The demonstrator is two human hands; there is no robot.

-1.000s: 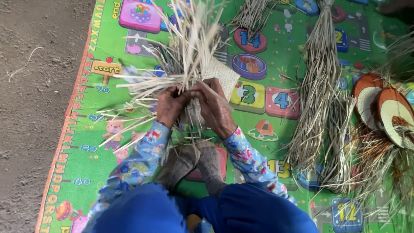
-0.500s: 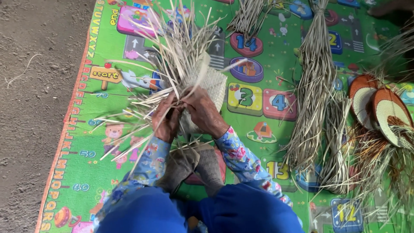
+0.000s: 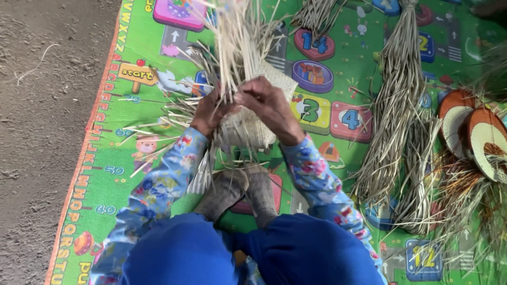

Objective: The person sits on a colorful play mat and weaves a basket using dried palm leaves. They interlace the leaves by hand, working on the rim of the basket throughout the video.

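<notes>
A half-woven pale straw piece (image 3: 248, 124) with several loose strands fanning up and to the left rests in front of me on the play mat. My left hand (image 3: 208, 111) grips the strands at the piece's left edge. My right hand (image 3: 266, 105) lies over its top and pinches a bunch of upright strands (image 3: 237, 42). Both hands meet near the middle of the weave. My two feet (image 3: 240, 190) press on the lower edge of the piece. Flowered blue sleeves cover my arms.
A green children's play mat (image 3: 127, 132) with numbers covers the ground; bare dirt (image 3: 42, 132) lies to its left. A long bundle of dry straw (image 3: 396, 116) lies at right, beside round brown-and-white woven pieces (image 3: 475, 134). More straw (image 3: 317, 13) sits at top.
My hands have risen slightly and gathered the loose strands into a more upright bunch. The view has shifted a little to the left and down.
</notes>
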